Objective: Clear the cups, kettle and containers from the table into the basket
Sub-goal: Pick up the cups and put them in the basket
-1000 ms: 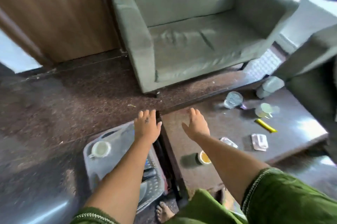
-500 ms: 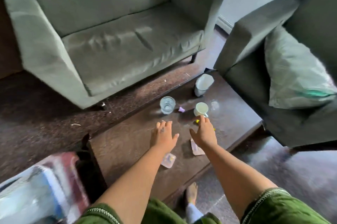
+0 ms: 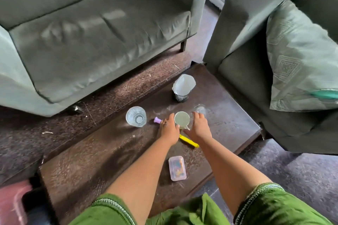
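On the dark wooden table (image 3: 95, 162) a pale cup (image 3: 182, 119) with a handle stands between my two hands. My left hand (image 3: 169, 128) touches its left side and my right hand (image 3: 198, 127) lies at its right side, fingers spread. A clear plastic cup (image 3: 136, 116) stands to the left. A second clear glass (image 3: 200, 109) sits just beyond my right fingertips. A small lidded plastic container (image 3: 177, 168) lies nearer me. A black mesh holder with a white liner (image 3: 182, 89) stands at the table's far end. The basket is out of sight.
A yellow pen-like thing (image 3: 189, 141) lies under my wrists and a small purple piece (image 3: 157, 120) sits by the clear cup. A grey-green sofa (image 3: 95, 29) stands beyond the table, an armchair with a cushion (image 3: 300, 60) at the right. Carpet surrounds the table.
The view swung right from the basket to the table's far end. Both hands reached forward and now flank the pale cup.
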{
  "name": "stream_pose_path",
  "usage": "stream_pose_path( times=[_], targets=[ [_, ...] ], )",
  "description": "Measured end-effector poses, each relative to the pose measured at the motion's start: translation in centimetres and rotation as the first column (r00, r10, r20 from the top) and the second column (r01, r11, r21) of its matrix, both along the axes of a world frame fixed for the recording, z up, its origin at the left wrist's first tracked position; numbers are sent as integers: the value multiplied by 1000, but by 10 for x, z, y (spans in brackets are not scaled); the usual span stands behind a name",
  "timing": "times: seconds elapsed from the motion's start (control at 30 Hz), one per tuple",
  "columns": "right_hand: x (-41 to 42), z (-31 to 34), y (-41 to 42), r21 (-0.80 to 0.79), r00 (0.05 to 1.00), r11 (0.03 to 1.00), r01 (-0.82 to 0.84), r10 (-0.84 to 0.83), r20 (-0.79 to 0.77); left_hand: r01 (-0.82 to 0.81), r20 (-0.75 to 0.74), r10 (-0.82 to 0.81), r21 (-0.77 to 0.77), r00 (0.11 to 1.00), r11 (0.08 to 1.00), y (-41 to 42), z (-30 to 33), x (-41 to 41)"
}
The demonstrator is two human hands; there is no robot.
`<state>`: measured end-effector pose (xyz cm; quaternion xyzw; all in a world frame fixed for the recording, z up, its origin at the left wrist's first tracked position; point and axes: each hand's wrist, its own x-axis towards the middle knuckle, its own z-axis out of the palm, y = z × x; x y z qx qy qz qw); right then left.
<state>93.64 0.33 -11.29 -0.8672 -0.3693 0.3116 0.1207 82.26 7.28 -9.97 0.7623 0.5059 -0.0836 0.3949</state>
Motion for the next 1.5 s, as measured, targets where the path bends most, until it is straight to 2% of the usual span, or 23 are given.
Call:
stream_pose_path(
  times=[0.17,0.37,0.6,0.7,0.83,1.03,1.23,1.4,1.5],
  targets=[
    [6,-30,28,-13,992,993,-118,118,-51,13,-29,-14,-48,999,999,11,-27,7],
    [2,-34,38,-3,993,995,-96,96,-62,30,2,-30,-110,1000,994,19,-30,2],
    [-30,21,37,135,996,991,-10,21,-81,-41,77,44,-33,996,999,27,8,-25],
    [-63,52,35,179,989,983,25,2,-148,-1,72,2,-13,997,1000,28,31,-57],
    [-118,91,36,193,977,978,-84,119,-178,8,55,-9,19,998,1000,30,59,-127],
    [-235,158,50,217,919,921,-323,360,-160,-136,127,128,62,984,989,24,111,-263],
    [-389,194,73,198,816,823,-532,561,-142,-285,85,274,170,958,943,18,157,-431],
    [-519,211,83,244,751,766,-594,637,-173,-468,125,452,162,883,869,7,190,-565],
    [-582,210,83,271,719,740,-616,668,-191,-486,107,474,180,874,855,-1,193,-634]
  ],
)
